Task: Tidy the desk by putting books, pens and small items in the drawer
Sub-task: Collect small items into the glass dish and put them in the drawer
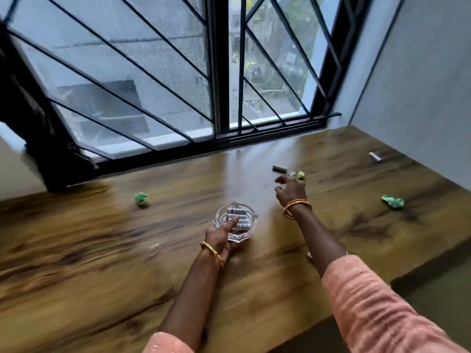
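Daylight enters through the window (178, 72) — soft sheen on the desk (102, 263); motion blur throughout, wide-angle bending at edges.

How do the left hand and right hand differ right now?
The left hand holds the glass dish near the desk's middle; the right hand holds nothing. The left arm is drawn in close; the right is stretched toward the small items by the window, fingers spread. Both wrists wear bangles, and both hands hang over the desk.
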